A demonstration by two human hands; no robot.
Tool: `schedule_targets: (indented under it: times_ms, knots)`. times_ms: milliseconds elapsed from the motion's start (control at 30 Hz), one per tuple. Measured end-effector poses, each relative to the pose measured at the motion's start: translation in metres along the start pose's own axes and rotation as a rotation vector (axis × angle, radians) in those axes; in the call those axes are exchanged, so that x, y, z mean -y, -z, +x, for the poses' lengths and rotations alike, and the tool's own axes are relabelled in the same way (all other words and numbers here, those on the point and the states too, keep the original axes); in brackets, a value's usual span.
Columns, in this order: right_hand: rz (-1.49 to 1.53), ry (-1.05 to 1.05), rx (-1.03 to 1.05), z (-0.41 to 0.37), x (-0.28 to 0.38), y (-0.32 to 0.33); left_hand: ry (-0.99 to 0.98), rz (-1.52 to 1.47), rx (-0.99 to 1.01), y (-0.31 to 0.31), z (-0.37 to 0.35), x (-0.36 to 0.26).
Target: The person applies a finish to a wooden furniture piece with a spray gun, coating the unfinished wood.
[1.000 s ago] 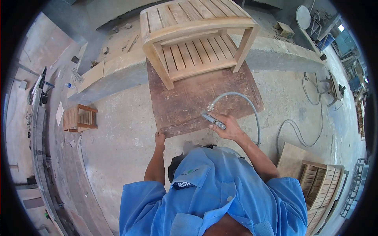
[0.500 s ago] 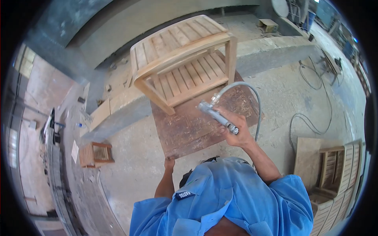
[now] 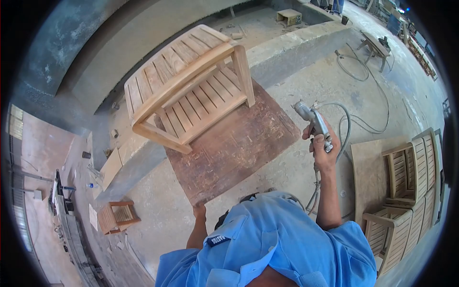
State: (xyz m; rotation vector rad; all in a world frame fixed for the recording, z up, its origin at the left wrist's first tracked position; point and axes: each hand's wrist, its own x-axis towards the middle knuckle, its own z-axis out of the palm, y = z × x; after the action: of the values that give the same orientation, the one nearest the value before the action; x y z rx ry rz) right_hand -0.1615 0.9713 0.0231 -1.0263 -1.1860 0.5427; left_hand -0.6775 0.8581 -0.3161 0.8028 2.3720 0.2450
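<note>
A metal spray gun (image 3: 316, 125) with a hose is gripped in my right hand (image 3: 327, 148), off the right side of a worn brown board (image 3: 234, 158). Its nozzle end points up and to the left. My left hand (image 3: 199, 210) holds the board's near left corner, its fingers partly hidden by the edge. On the board's far part stands a slatted wooden bench (image 3: 184, 62) with a lower slatted shelf (image 3: 203, 106).
A grey hose (image 3: 382, 128) loops over the floor at right. Stacked slatted benches (image 3: 406, 191) and a plywood sheet (image 3: 366, 177) stand at lower right. A small wooden stool (image 3: 118, 217) is at left. Behind the board runs a low concrete ledge (image 3: 287, 55).
My right hand has carried the spray gun rightward, from over the board to beyond its right edge. The view has shifted, so the bench appears farther left. My left hand stays at the corner.
</note>
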Motion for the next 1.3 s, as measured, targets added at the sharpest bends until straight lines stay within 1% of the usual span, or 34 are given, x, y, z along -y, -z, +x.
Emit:
schedule_targets:
  times_ms: [33, 100, 133, 167, 233, 300, 333, 433, 500, 567, 633, 700, 733, 767, 833, 933, 1000, 1067, 1133, 1233, 1300]
  knots:
    - [-0.008, -0.022, 0.025, -0.001, -0.002, 0.005, -0.038, 0.0, -0.006, -0.003, 0.002, 0.003]
    - [-0.021, -0.079, 0.089, -0.004, -0.008, 0.01, -0.077, -0.035, -0.081, -0.019, 0.026, 0.025]
    - [0.006, -0.058, 0.099, -0.005, -0.011, 0.005, -0.025, -0.162, -0.15, -0.003, 0.006, 0.014]
    - [0.004, -0.113, 0.134, -0.009, -0.015, 0.005, 0.021, -0.29, -0.226, 0.016, -0.019, -0.017]
    - [0.001, -0.205, 0.195, -0.012, -0.026, 0.006, -0.1, -0.428, -0.423, 0.027, 0.007, -0.02]
    - [0.001, -0.303, 0.198, -0.02, -0.043, 0.002, -0.202, -0.566, -0.485, 0.076, -0.001, -0.068]
    - [0.001, -0.356, 0.2, -0.027, -0.049, -0.001, -0.26, -0.574, -0.476, 0.106, -0.001, -0.091]
    - [-0.009, -0.438, 0.227, -0.04, -0.064, -0.015, -0.434, -0.671, -0.489, 0.185, 0.004, -0.167]
    - [0.014, -0.478, 0.235, -0.048, -0.075, -0.024, -0.573, -0.783, -0.521, 0.223, 0.011, -0.217]
    - [0.043, -0.52, 0.256, -0.054, -0.077, -0.039, -0.82, -0.633, -0.651, 0.26, -0.002, -0.271]
    - [0.073, -0.557, 0.306, -0.052, -0.076, -0.052, -1.081, -0.549, -0.833, 0.294, -0.022, -0.319]
    - [0.198, -0.622, 0.346, -0.045, -0.068, -0.071, -1.188, -0.295, -0.841, 0.336, -0.062, -0.363]
    - [0.263, -0.657, 0.368, -0.04, -0.063, -0.083, -1.273, -0.278, -0.804, 0.35, -0.08, -0.386]
    - [0.353, -0.641, 0.41, -0.034, -0.06, -0.097, -1.357, -0.259, -0.767, 0.362, -0.092, -0.408]
    - [0.54, -0.605, 0.493, -0.015, -0.056, -0.13, -1.491, -0.07, -0.704, 0.382, -0.105, -0.442]
    - [0.704, -0.712, 0.564, 0.012, -0.056, -0.174, -1.577, 0.15, -0.614, 0.382, -0.117, -0.482]
    - [0.679, -0.708, 0.6, 0.027, -0.063, -0.205, -1.624, 0.396, -0.284, 0.387, -0.141, -0.5]
    - [0.614, -0.732, 0.642, 0.038, -0.077, -0.224, -1.602, 0.541, -0.257, 0.368, -0.14, -0.509]
    - [0.504, -0.78, 0.696, 0.039, -0.097, -0.235, -1.527, 0.592, -0.543, 0.326, -0.115, -0.513]
    - [0.293, -0.881, 0.742, 0.025, -0.14, -0.233, -1.579, 0.865, -0.585, 0.291, -0.096, -0.528]
    - [0.22, -0.892, 0.773, 0.023, -0.157, -0.223, -1.548, 0.876, -0.673, 0.26, -0.079, -0.537]
